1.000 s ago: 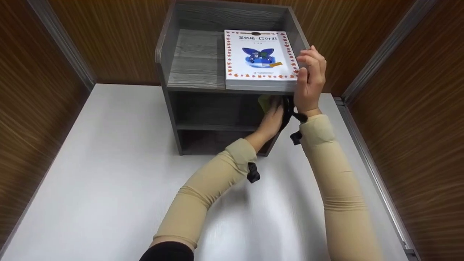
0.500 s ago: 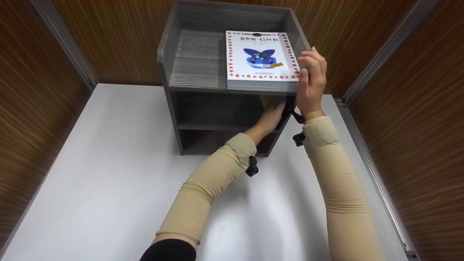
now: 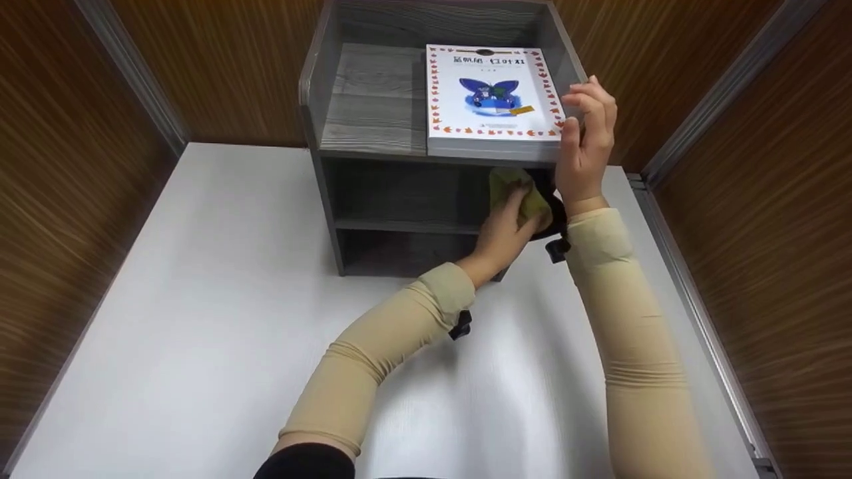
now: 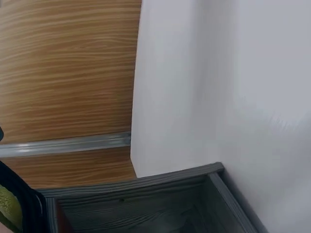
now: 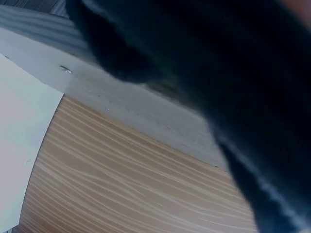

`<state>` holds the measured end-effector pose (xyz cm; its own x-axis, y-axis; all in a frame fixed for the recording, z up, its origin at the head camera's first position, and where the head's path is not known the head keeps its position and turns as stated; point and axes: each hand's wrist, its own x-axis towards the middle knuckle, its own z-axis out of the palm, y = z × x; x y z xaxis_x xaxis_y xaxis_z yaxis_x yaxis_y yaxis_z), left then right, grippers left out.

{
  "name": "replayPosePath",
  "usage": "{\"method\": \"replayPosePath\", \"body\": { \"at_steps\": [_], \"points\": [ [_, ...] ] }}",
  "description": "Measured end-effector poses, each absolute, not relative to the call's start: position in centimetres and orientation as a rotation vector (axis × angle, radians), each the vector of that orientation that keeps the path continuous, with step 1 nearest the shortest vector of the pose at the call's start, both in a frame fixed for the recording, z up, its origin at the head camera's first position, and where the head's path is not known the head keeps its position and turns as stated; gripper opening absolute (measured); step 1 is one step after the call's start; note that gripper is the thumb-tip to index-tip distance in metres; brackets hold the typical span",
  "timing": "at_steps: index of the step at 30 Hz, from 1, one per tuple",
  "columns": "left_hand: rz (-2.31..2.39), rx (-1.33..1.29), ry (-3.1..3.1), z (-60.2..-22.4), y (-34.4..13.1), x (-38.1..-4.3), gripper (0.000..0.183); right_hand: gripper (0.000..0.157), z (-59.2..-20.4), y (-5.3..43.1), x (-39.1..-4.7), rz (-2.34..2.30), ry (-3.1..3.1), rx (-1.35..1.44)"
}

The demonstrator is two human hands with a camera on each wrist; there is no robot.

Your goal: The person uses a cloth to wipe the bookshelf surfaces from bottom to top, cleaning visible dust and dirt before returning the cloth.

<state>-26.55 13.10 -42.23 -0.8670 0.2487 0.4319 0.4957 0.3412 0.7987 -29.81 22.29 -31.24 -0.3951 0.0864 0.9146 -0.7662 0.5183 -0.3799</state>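
In the head view, my left hand (image 3: pixel 504 229) grips a cloth (image 3: pixel 511 183), yellow-green on the visible face with black fabric along its right side. The hand is at the right front of the grey shelf's middle compartment, below the top board. Bent over the upper front corner of the right side panel, my right hand (image 3: pixel 587 143) holds the grey wooden shelf (image 3: pixel 373 100). Its thumb is close to the stacked books. Dark fabric (image 5: pixel 194 73) fills much of the right wrist view, and a bit of the yellow-green cloth (image 4: pixel 9 208) shows at the left wrist view's lower left.
A stack of books (image 3: pixel 492 93), the top one with a blue butterfly cover, lies on the right of the top board. The shelf stands on a white surface (image 3: pixel 219 299). Wood-grain walls (image 3: pixel 752 173) enclose it at the back and both sides.
My left hand has drawn the cloth forward from under the top board, so more of it shows. My right hand keeps its place on the side panel while the head view shifts slightly.
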Motion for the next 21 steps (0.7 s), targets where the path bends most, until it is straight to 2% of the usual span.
{"method": "replayPosePath", "body": {
  "at_steps": [5, 9, 15, 21],
  "points": [
    [-1.475, -0.69, -2.406, -41.1, 13.6, -26.8, 0.063, 0.068, -32.1, 23.4, -31.1, 1.032, -1.738, 0.585],
    [-1.596, -0.733, -2.435, -40.1, 13.4, -27.3, 0.073, 0.059, -32.3, 23.0, -31.1, 1.043, -1.732, 0.595],
    [-1.813, -0.764, -2.424, -39.5, 12.6, -28.3, 0.076, 0.039, -31.1, 21.2, -29.6, 1.038, -1.726, 0.619],
    [-1.723, -0.816, -2.474, -40.4, 13.0, -28.3, 0.081, 0.031, -30.0, 20.9, -28.2, 1.064, -1.686, 0.602]
  ]
}}
